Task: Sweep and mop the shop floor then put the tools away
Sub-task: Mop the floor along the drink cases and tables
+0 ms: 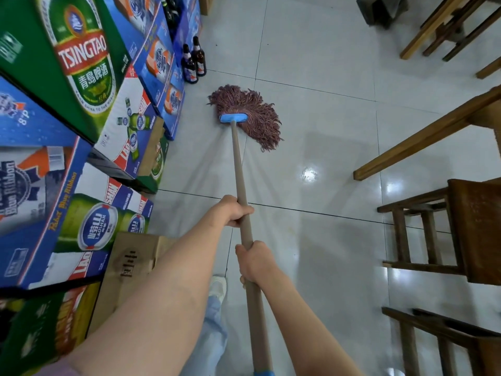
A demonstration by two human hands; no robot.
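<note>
Beside stacked beer cases (81, 137), 2 bottles (193, 61) stand just beyond the mop (248, 115).

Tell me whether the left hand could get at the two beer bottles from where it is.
Probably not: the left hand grips the mop handle, and the bottles stand well beyond it, past the mop head. Open floor, but a step forward looks needed.

Bright, even light, glare spots on the glossy floor (309, 175), wide-angle bending and blurred edges.
</note>
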